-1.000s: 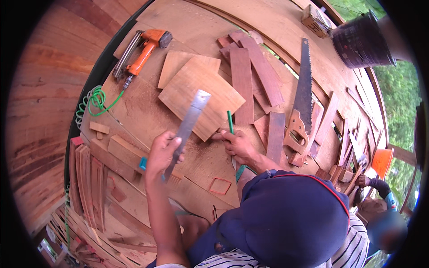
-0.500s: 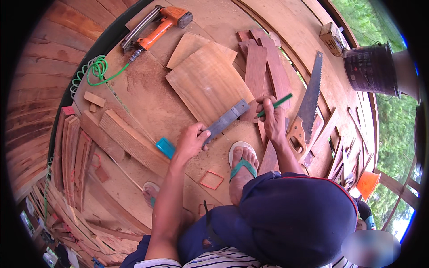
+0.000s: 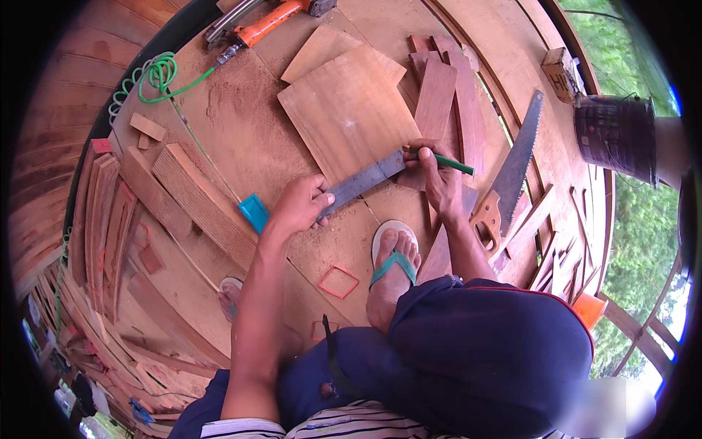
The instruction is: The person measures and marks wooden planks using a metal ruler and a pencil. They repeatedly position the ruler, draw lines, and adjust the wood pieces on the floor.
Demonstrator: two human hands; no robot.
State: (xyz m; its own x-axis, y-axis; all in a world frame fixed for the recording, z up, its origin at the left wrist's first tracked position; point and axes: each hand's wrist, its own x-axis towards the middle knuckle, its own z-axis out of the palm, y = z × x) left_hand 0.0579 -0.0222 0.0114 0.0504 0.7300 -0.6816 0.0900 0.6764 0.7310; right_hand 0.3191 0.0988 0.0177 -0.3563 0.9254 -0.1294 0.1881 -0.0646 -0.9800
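My left hand [image 3: 303,205] grips one end of a flat grey metal strip [image 3: 362,181], which lies along the near edge of a square wooden board [image 3: 351,113]. In my right hand [image 3: 439,179] is a green pencil [image 3: 455,164], its tip at the far right end of the strip, by the board's near right corner. A second thin board [image 3: 322,51] lies partly under the square one. To the right, a handsaw [image 3: 515,157] with a wooden handle rests beside my right forearm.
An orange nail gun [image 3: 267,25] with a green coiled hose [image 3: 157,77] lies at the far left. Reddish planks [image 3: 436,95] sit right of the board. A turquoise piece [image 3: 254,213] and long timber strips [image 3: 205,197] lie left. A dark bucket [image 3: 614,135] stands far right.
My right hand has moved left and up, bringing the pencil tip to the strip's end. My left hand still holds the strip on the board. The whole view has shifted slightly.
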